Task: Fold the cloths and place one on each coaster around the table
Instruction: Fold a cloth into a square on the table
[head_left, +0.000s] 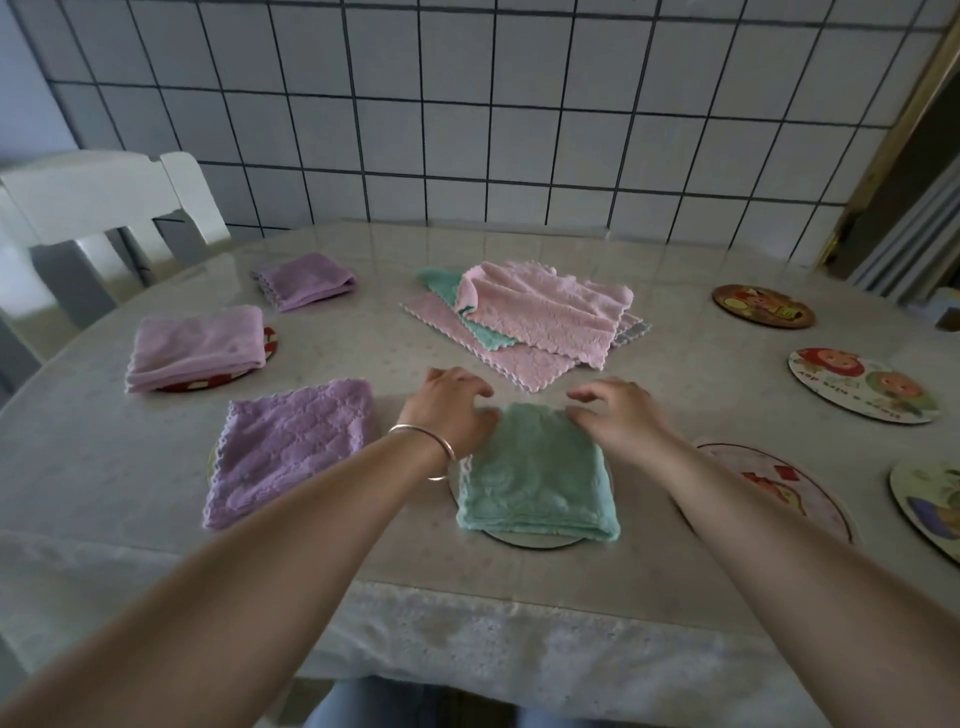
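Head view, as I read it from my station. The left hand (457, 410) and the right hand (623, 415) rest at the far corners of a folded mint-green fleece cloth (535, 473), fingers loosely curled onto its far edge — whether they pinch the fabric or merely press it, I cannot tell. A thin silver bangle (441, 447) circles the left wrist. The green cloth lies on a round white coaster (535, 540), whose rim shows only at the near side, below both hands.

Left of the left hand lie three folded lilac cloths: the nearest quilted lilac cloth (291, 447), beyond it a smooth lilac cloth (200, 345) on a red-rimmed coaster (267, 348), and the farthest small lilac cloth (306, 280). Beyond both hands sits a loose heap of pink and green scalloped cloths (540, 317). Right of the right hand lie four bare round picture coasters — the closest (779, 483) just beside the forearm, the others (862, 384) (761, 305) (930, 499) farther out on the pale glossy table (415, 561).
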